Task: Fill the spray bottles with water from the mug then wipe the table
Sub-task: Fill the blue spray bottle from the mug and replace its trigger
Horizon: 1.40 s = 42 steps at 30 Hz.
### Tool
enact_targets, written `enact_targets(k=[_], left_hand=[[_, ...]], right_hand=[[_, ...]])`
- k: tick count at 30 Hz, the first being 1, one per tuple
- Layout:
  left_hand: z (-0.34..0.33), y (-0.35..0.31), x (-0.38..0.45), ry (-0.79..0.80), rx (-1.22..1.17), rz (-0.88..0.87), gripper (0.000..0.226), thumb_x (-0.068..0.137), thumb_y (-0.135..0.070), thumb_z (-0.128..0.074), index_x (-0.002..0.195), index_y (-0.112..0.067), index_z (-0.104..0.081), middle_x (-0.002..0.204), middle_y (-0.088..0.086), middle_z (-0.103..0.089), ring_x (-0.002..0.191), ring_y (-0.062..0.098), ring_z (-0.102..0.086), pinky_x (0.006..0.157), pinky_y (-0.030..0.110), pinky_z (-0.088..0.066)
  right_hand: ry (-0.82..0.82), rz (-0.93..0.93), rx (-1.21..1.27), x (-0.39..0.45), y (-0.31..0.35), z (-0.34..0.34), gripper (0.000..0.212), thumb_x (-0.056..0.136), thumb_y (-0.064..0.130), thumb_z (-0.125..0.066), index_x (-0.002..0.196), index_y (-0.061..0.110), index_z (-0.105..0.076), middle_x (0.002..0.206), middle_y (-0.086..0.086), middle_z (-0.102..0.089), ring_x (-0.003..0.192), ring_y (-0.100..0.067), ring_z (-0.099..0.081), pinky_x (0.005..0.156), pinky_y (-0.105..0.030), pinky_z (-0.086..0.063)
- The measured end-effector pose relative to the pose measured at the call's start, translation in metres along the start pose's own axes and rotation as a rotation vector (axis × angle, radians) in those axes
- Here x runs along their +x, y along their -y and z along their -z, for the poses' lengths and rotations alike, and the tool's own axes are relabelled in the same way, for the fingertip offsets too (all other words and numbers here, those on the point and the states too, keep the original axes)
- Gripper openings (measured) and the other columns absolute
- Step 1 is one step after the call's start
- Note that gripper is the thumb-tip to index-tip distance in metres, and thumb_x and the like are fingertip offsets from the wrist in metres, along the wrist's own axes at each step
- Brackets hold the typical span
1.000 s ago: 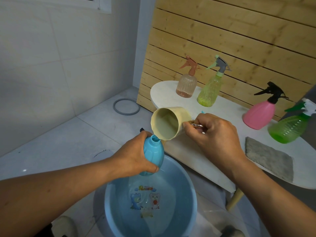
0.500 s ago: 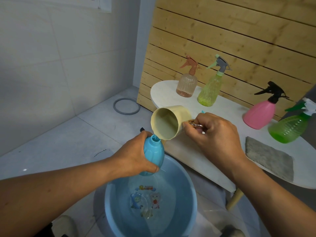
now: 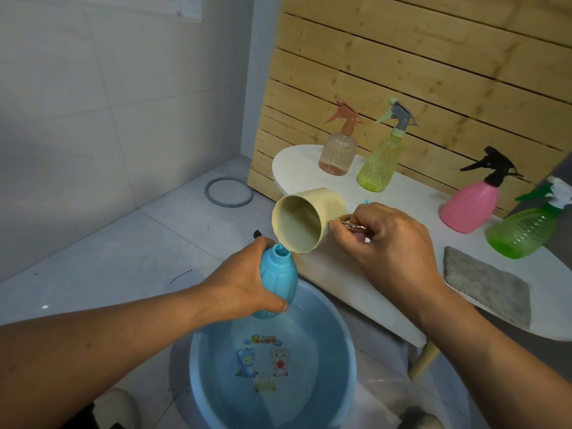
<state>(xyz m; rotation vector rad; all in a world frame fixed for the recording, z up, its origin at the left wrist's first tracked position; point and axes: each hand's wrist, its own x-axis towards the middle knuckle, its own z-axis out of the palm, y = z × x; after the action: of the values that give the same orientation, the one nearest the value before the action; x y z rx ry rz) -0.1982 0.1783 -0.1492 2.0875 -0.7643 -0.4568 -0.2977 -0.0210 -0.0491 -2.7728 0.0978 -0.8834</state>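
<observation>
Along the white worktop (image 3: 312, 171), against the wooden slat wall (image 3: 433, 63), stand four capped spray bottles: a peach bottle (image 3: 338, 156) and a yellow-green bottle (image 3: 381, 168) near the far end, a pink bottle (image 3: 470, 209) and a green bottle (image 3: 523, 233) further right, close together; a grey cloth (image 3: 486, 283) lies flat on the worktop just in front of the green bottle; a grey ring (image 3: 229, 196) lies on the floor tiles by the wall. Below the hands sits a blue basin (image 3: 340, 360) on the floor, holding water, with cartoon figures printed on its bottom; nothing stands between the hands and the basin.

The left hand (image 3: 247, 286) holds the uncapped blue bottle (image 3: 278, 280) over the basin's far rim, its grip wrapped round the body, thumb at the lower side, neck tilted up toward the mug; the right hand (image 3: 387, 243) pinches the gold handle of the cream mug (image 3: 306, 218), fingers curled round it; the mug is tipped on its side, its lip touching or just above the bottle's open mouth, its opening facing the camera; the forearms reach in from the lower corners.
</observation>
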Motion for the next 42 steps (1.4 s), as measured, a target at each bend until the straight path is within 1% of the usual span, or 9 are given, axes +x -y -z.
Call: enact_targets(k=[3, 7, 13, 16, 19, 26, 34, 39, 42], left_hand=[[-0.0003, -0.0002, -0.0001, 0.004, -0.004, 0.0, 0.09, 0.063, -0.035, -0.097, 0.131, -0.042, -0.037, 0.115, -0.02, -0.055, 0.103, 0.007, -0.061, 0.077, 0.025, -0.06], [-0.0004, -0.0007, -0.0006, 0.002, -0.002, 0.006, 0.09, 0.063, -0.035, -0.097, 0.13, -0.043, -0.037, 0.114, -0.019, -0.056, 0.102, 0.007, -0.061, 0.075, 0.024, -0.059], [0.0, -0.0015, -0.0013, 0.0, -0.01, 0.003, 0.09, 0.064, -0.034, -0.097, 0.129, -0.044, -0.036, 0.114, -0.021, -0.055, 0.101, 0.005, -0.061, 0.071, 0.02, -0.056], [0.0002, -0.001, -0.0015, -0.003, -0.007, 0.004, 0.089, 0.063, -0.036, -0.096, 0.128, -0.044, -0.036, 0.114, -0.02, -0.055, 0.101, 0.005, -0.061, 0.073, 0.022, -0.058], [0.0002, -0.0014, -0.0016, -0.005, -0.011, 0.007, 0.089, 0.063, -0.035, -0.096, 0.128, -0.045, -0.036, 0.114, -0.02, -0.056, 0.101, 0.005, -0.061, 0.072, 0.022, -0.058], [-0.0001, -0.002, -0.0017, -0.006, -0.011, 0.002, 0.089, 0.063, -0.034, -0.097, 0.128, -0.044, -0.037, 0.113, -0.02, -0.056, 0.099, 0.004, -0.061, 0.068, 0.018, -0.054], [-0.0005, -0.0032, -0.0018, -0.004, -0.012, 0.003, 0.09, 0.063, -0.034, -0.097, 0.13, -0.042, -0.037, 0.114, -0.018, -0.057, 0.1, 0.007, -0.062, 0.069, 0.021, -0.056], [-0.0003, -0.0032, -0.0021, -0.008, -0.021, 0.004, 0.09, 0.063, -0.033, -0.097, 0.13, -0.042, -0.037, 0.113, -0.018, -0.057, 0.1, 0.007, -0.063, 0.07, 0.02, -0.055], [-0.0004, -0.0034, -0.002, -0.012, -0.022, 0.006, 0.09, 0.063, -0.034, -0.097, 0.129, -0.043, -0.037, 0.113, -0.019, -0.057, 0.1, 0.006, -0.062, 0.07, 0.019, -0.054]], right_hand=[[-0.007, 0.016, -0.018, -0.0004, -0.0007, -0.0003, 0.048, 0.091, 0.04, -0.067, 0.059, 0.033, -0.032, 0.056, 0.009, -0.039, 0.056, -0.012, -0.04, 0.05, -0.024, -0.023], [-0.019, 0.027, -0.028, -0.0009, -0.0005, -0.0005, 0.044, 0.091, 0.039, -0.068, 0.062, 0.031, -0.036, 0.056, 0.01, -0.038, 0.055, -0.01, -0.039, 0.051, -0.022, -0.022], [-0.03, 0.05, -0.036, -0.0008, 0.0002, -0.0005, 0.041, 0.091, 0.04, -0.067, 0.063, 0.031, -0.037, 0.057, 0.012, -0.036, 0.056, -0.01, -0.037, 0.051, -0.022, -0.021], [-0.048, 0.056, -0.054, -0.0006, 0.0003, -0.0011, 0.044, 0.091, 0.04, -0.066, 0.063, 0.031, -0.034, 0.057, 0.01, -0.035, 0.057, -0.014, -0.036, 0.051, -0.021, -0.02], [-0.055, 0.067, -0.06, -0.0011, -0.0008, -0.0019, 0.043, 0.091, 0.04, -0.067, 0.062, 0.03, -0.035, 0.057, 0.008, -0.036, 0.057, -0.017, -0.036, 0.051, -0.021, -0.022], [-0.069, 0.094, -0.065, -0.0006, 0.0001, -0.0024, 0.042, 0.091, 0.039, -0.067, 0.063, 0.029, -0.037, 0.058, 0.009, -0.037, 0.057, -0.016, -0.036, 0.051, -0.02, -0.021], [-0.085, 0.128, -0.072, -0.0014, 0.0, -0.0015, 0.04, 0.091, 0.039, -0.067, 0.066, 0.031, -0.037, 0.059, 0.009, -0.038, 0.058, -0.017, -0.037, 0.052, -0.02, -0.02], [-0.109, 0.163, -0.078, -0.0015, 0.0006, -0.0016, 0.04, 0.092, 0.039, -0.067, 0.068, 0.031, -0.036, 0.061, 0.009, -0.037, 0.059, -0.017, -0.038, 0.054, -0.026, -0.022], [-0.119, 0.175, -0.087, -0.0019, 0.0002, -0.002, 0.04, 0.092, 0.04, -0.066, 0.067, 0.03, -0.036, 0.062, 0.009, -0.037, 0.06, -0.017, -0.037, 0.056, -0.027, -0.023]])
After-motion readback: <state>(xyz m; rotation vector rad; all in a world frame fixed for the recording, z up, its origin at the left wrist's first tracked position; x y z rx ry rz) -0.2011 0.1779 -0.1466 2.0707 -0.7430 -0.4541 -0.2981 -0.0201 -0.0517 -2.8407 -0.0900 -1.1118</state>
